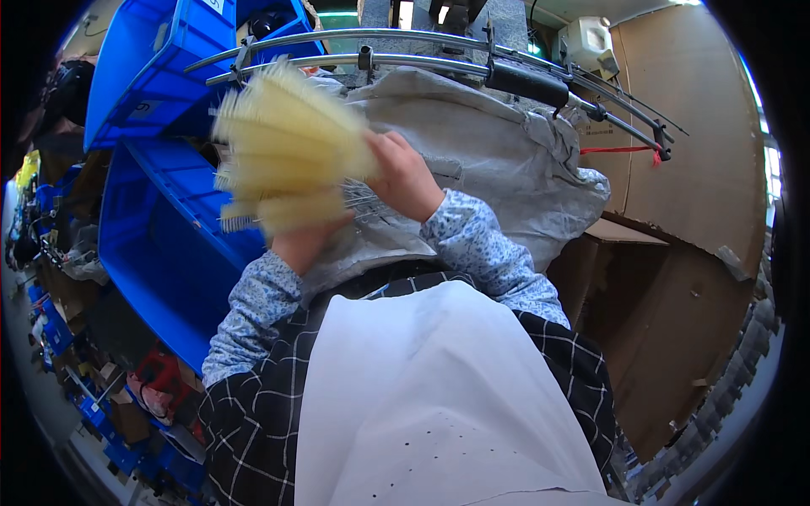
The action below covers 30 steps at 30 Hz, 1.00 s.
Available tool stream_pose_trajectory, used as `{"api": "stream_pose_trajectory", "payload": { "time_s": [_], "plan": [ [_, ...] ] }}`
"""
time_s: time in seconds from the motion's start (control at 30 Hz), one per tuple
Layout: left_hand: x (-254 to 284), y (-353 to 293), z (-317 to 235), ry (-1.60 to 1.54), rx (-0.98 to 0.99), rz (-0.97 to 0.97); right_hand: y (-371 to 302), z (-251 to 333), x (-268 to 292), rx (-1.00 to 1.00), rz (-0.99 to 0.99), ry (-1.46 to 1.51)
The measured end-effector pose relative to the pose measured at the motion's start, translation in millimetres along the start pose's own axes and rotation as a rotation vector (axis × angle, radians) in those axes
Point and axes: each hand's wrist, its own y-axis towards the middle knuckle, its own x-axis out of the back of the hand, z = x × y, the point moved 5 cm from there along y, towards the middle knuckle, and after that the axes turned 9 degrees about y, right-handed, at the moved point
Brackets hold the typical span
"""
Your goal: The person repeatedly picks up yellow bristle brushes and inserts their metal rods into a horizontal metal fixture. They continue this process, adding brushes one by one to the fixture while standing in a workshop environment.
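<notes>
"So, what have you got in your hands?"

"A bundle of pale yellow bristle brushes [283, 148], left of centre in the upper half of the frame. It fans out toward the upper left and is blurred."

"And your fingers, how are they placed?"

"My right hand [407, 179] is curled in, narrow, holding the bundle's right end. My left hand [308, 246] sits under its lower edge; the fingers are hidden there, so I can't tell how tightly they close. Thin metal stems [363, 201] show between my two hands."

"What's behind them?"

"A greyish sheet [515, 173], rumpled, across the upper middle and right of centre. Above it, metal rails [413, 60] run from side to side, with a red strip [620, 150] near the right end."

"And around the edges?"

"A blue bin [160, 261] stands at the left, with another blue bin [143, 76] at the upper left. Brown cardboard [688, 110] fills the right side, a white jug [588, 46] is at the upper right, and a white apron [413, 379] covers my lap at the bottom centre."
</notes>
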Motion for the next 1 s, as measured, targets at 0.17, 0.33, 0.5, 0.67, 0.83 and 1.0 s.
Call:
{"api": "stream_pose_trajectory", "payload": {
  "time_s": [0.17,0.33,0.5,0.67,0.83,1.0],
  "plan": [
    [35.8,6.6,-16.2,-0.26,-0.157,-0.014,-19.2,-2.9,-7.7,0.171,-0.017,-0.273],
    [132.7,8.5,-27.1,-0.933,-0.441,0.394,-18.4,-28.0,-17.3,0.182,-0.024,-0.343],
    [136.3,79.5,24.8,-0.01,-0.279,-0.105,-15.6,-33.2,-8.0,0.087,0.029,-0.292],
    [82.3,109.1,51.7,0.272,-0.141,0.078,-22.6,-21.7,13.3,0.016,-0.137,-0.528],
    [80.7,137.8,56.4,0.33,-0.134,-0.018,-19.3,-44.2,-2.5,-0.214,-0.057,-0.398],
    [90.8,155.8,77.6,0.453,0.04,0.143,-18.4,-65.5,2.8,-0.336,-0.087,-0.027]
  ]
}}
